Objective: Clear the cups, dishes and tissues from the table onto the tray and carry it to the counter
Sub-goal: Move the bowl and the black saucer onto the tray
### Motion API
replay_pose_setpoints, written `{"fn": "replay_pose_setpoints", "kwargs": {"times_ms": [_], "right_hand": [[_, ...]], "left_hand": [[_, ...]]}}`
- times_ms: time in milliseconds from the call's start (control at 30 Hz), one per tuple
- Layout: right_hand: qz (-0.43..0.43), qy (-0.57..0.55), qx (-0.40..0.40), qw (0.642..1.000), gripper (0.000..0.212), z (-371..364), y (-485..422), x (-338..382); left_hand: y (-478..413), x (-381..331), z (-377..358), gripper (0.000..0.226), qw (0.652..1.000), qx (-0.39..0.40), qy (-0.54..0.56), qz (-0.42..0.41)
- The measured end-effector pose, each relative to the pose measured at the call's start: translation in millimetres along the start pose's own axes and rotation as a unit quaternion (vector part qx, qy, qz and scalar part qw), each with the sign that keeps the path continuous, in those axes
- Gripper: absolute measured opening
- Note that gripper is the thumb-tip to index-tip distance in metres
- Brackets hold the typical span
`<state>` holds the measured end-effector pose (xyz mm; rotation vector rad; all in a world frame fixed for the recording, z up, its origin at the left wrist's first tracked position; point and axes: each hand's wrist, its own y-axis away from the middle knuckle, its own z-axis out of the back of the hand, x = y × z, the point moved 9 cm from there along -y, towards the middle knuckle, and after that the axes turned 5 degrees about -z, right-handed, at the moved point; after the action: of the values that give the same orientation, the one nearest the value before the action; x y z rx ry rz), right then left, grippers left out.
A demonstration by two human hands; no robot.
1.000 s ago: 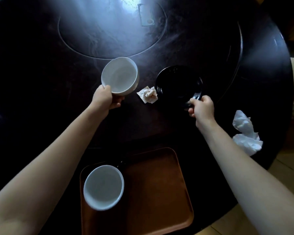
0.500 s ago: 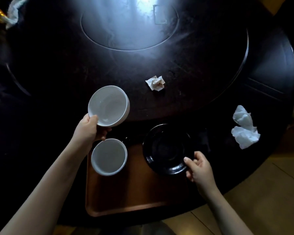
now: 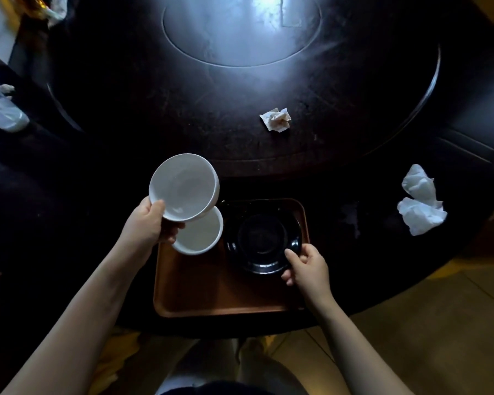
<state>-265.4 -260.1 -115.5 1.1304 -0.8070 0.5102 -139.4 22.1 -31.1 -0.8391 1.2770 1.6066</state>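
Observation:
A brown tray [image 3: 211, 292] lies at the near edge of the dark round table [image 3: 154, 115]. A white bowl [image 3: 203, 238] stands on the tray's far left corner. My left hand [image 3: 149, 226] grips a second white bowl [image 3: 184, 186] by its rim, tilted just above the first one. A black plate [image 3: 264, 238] rests on the tray's right part, and my right hand [image 3: 307, 265] pinches its near right rim. A small crumpled tissue [image 3: 277, 119] lies further out on the table. Two larger white tissues [image 3: 419, 201] lie to the right.
A raised round turntable [image 3: 240, 29] fills the table's middle. At the far left edge stand a clear plastic cup [image 3: 0, 109] and more tissue [image 3: 56, 7]. Tiled floor [image 3: 439, 323] shows at the lower right, beyond the table's rim.
My right hand has brought the black plate further onto the tray's right side. My left hand has carried the white bowl to just above the bowl on the tray.

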Motion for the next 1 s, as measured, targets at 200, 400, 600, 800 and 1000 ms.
{"fn": "replay_pose_setpoints", "kwargs": {"times_ms": [200, 400, 600, 800, 1000], "right_hand": [[-0.009, 0.001, -0.004, 1.0, 0.013, -5.9, -2.0, 0.0], [-0.027, -0.036, 0.005, 0.999, 0.028, -5.0, -0.5, -7.1], [-0.001, -0.001, -0.021, 1.0, 0.033, 2.9, -1.8, 0.3], [0.007, 0.032, -0.036, 0.999, 0.031, 12.8, -2.4, 4.6], [0.025, 0.082, -0.033, 0.996, 0.03, 15.2, -1.6, 10.2]], "left_hand": [[22.3, 0.6, -27.9, 0.023, 0.999, 0.039, -0.021, -0.007], [55.9, 18.1, -85.1, 0.02, 0.996, 0.086, -0.027, 0.012], [68.1, 46.2, -115.5, 0.021, 0.994, 0.094, -0.039, 0.039], [71.6, 59.2, -125.5, 0.027, 0.992, 0.099, -0.042, 0.058], [68.8, 57.0, -128.1, 0.033, 0.994, 0.089, -0.028, 0.059]]}}
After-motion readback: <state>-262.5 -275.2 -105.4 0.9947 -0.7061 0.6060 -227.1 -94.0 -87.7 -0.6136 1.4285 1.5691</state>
